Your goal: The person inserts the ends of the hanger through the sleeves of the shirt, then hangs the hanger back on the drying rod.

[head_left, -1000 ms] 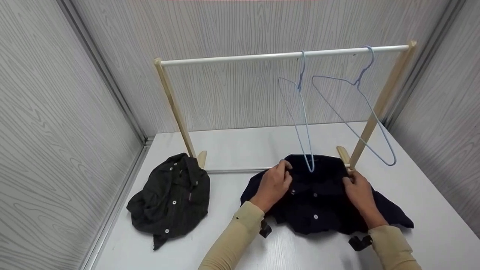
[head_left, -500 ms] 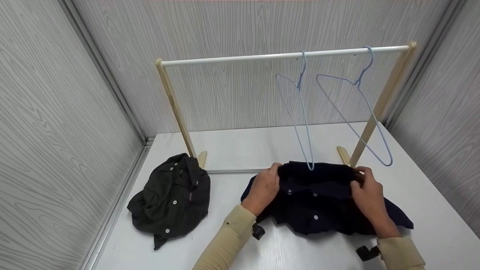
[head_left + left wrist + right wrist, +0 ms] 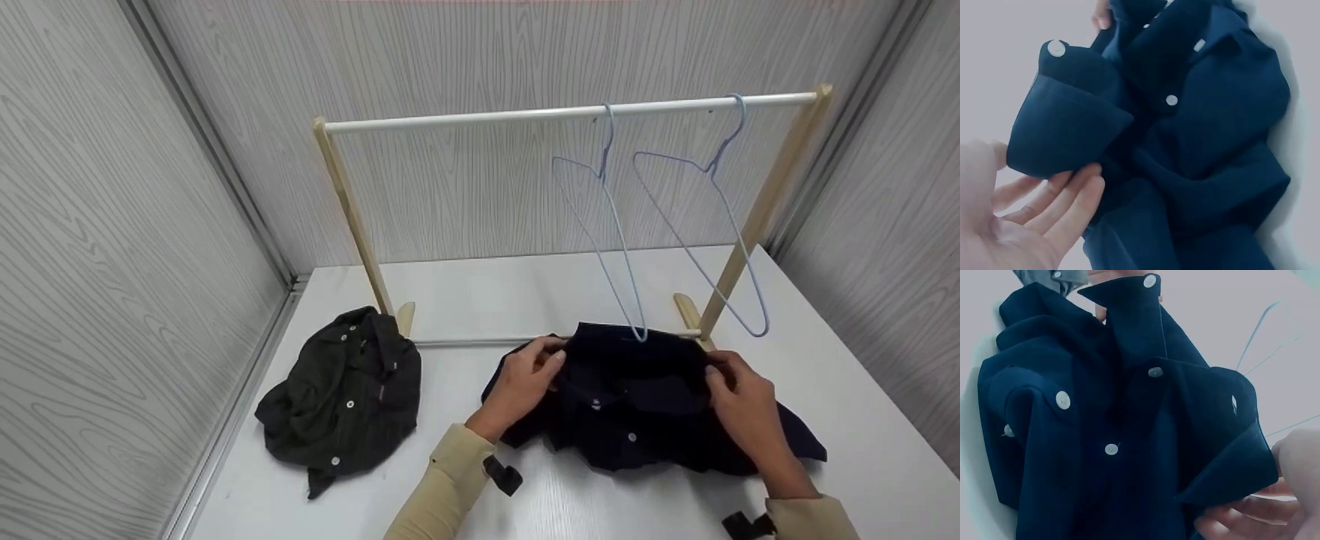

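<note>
A dark navy button-up shirt (image 3: pixel 637 420) lies bunched on the white table, its collar raised at the rack's foot. My left hand (image 3: pixel 517 386) pinches the collar's left side. In the left wrist view the left hand (image 3: pixel 1033 225) has its thumb at the collar's edge and its fingers behind the cloth. On the collar's right side, my right hand (image 3: pixel 750 409) grips the fabric between thumb and fingers. The right wrist view shows the right hand (image 3: pixel 1264 512) at a collar point and white buttons down the shirt front (image 3: pixel 1112 478). The fingertips under the cloth are partly hidden.
Two blue wire hangers, a left one (image 3: pixel 616 225) and a right one (image 3: pixel 727 199), hang from the rack's white rail (image 3: pixel 465 118). The left hanger's lower end overlaps the navy collar in the head view. A dark grey-green shirt (image 3: pixel 337 412) lies crumpled at the left.
Both hands have moved apart and slightly toward me, spreading the collar wider. The collar's top edge sits lower. The hangers have swung a little. The grey-green shirt has stayed put.
</note>
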The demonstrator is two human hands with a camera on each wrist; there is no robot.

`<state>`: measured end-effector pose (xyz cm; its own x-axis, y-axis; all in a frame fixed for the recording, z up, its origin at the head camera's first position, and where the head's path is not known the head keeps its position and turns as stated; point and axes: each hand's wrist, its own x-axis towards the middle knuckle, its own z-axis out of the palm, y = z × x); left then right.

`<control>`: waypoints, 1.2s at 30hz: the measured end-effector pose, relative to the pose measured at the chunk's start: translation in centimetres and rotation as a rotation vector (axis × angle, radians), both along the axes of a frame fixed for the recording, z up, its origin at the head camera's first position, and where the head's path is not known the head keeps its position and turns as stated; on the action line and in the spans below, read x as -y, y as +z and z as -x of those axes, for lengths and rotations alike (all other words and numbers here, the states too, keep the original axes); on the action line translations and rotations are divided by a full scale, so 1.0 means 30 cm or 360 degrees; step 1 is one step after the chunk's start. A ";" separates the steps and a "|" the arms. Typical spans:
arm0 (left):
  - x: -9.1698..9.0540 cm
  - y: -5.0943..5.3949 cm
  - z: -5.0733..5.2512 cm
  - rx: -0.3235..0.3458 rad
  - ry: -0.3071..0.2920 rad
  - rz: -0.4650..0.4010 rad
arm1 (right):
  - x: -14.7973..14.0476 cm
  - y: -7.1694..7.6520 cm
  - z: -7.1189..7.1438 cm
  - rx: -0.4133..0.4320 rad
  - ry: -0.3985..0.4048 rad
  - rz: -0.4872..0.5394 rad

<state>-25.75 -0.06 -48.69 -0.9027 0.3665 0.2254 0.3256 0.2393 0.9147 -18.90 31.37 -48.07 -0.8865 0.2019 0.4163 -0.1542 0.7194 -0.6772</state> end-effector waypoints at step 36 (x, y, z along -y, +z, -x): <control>-0.001 -0.091 -0.024 -0.0092 0.0136 0.0217 | -0.079 0.183 -0.052 -0.0121 -0.0102 0.0036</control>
<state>-25.02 -0.04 -51.42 -0.9189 0.3195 0.2315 0.3499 0.3888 0.8523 -17.35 33.75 -42.58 -0.8374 0.2676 0.4766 -0.1598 0.7140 -0.6817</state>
